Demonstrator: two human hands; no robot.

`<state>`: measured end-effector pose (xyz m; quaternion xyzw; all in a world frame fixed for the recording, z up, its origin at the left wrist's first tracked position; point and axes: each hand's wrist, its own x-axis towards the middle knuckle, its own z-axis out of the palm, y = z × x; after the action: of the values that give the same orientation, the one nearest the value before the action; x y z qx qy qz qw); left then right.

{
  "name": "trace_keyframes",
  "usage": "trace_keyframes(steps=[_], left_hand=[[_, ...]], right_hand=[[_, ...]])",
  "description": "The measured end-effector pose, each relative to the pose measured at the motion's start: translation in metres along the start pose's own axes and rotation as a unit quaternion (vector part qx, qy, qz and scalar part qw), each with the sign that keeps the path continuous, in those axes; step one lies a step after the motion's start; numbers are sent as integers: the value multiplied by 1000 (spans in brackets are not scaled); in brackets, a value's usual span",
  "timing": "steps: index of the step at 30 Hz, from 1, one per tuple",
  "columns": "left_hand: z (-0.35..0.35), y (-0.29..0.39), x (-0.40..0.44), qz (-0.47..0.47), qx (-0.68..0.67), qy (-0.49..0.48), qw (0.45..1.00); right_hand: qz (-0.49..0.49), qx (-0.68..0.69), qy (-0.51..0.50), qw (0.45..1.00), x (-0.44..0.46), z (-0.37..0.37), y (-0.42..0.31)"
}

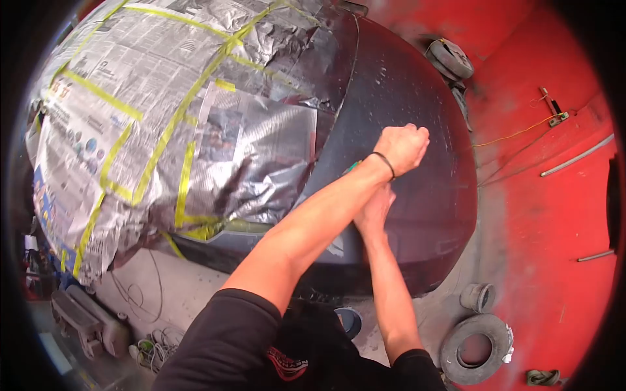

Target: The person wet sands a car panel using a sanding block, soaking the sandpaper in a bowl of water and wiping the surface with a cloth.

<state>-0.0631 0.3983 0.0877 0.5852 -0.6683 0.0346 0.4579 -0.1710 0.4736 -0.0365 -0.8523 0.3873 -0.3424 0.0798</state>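
My left hand (402, 148), with a dark band at its wrist, is closed in a fist over the dark car body panel (424, 195). Whatever it may hold is hidden inside the fingers. Below it, my right hand (375, 205) reaches under my left forearm, which covers its fingers. A small green edge (352, 167) peeks out past that forearm, close to the right hand; its kind does not show. Pale drops and specks dot the panel's upper part. Newspaper sheets (156, 62) held by yellow tape (186, 107) cover the car to the left.
A red wall (548, 215) runs along the right, with a yellow cord (512, 138) on it. A tyre (476, 350) and a grey cylindrical can (478, 298) lie on the floor at lower right. A bucket (350, 321) stands near my body. Coiled cable (156, 348) lies at lower left.
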Motion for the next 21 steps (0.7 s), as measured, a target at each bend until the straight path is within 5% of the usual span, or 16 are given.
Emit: trace_keyframes(steps=[4,7,8,11,13,17,21], left_hand=[[9,-23,38,-46,-52,-55,996],[10,-31,38,-111,-133,-32,984],[-1,-28,28,-160,-174,-27,971],[-41,-20,-37,-212,-251,94,940],[-66,-22,-90,-202,-306,128,922],[-110,-25,-166,-236,-270,73,931],[-137,-22,-188,-221,-243,21,944]], right_hand=[[69,105,34,991,84,25,22],[63,-84,4,994,49,6,-22],[-26,-137,11,990,26,-11,-45],[44,-19,-46,998,28,-9,-15],[-30,-63,-39,997,88,5,35],[36,-60,-14,997,212,58,127],[61,-48,4,997,181,47,93]])
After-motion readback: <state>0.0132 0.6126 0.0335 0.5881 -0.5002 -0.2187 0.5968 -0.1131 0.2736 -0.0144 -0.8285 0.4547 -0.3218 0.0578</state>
